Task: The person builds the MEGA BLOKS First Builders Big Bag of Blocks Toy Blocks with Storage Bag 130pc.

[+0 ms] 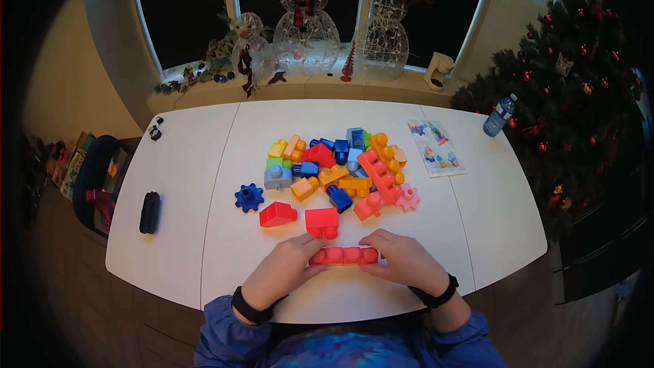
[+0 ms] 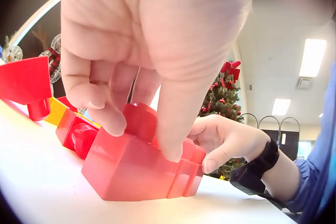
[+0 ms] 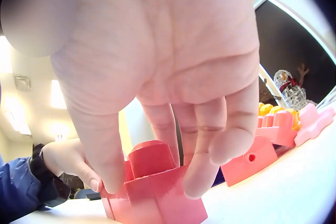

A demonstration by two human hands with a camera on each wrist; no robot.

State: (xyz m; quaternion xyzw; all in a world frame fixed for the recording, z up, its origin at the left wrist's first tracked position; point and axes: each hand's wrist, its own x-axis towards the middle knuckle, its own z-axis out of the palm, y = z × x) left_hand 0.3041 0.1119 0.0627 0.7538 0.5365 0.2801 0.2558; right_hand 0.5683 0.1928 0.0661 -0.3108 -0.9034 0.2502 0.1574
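On the white table, near its front edge, lies a pinkish-red row of toy building blocks with several round studs on top. My left hand grips its left end, thumb on the near side and fingers on the far side. At the right end my right hand holds it the same way. Seams show across the row's side in the left wrist view, between the thumbs. Just beyond the fingertips sits a red block, and a slanted red block lies to its left.
A heap of colourful blocks covers the table's middle, flanked by a blue gear piece and a pink gear piece. Farther right are a picture sheet and a water bottle. A black case lies left.
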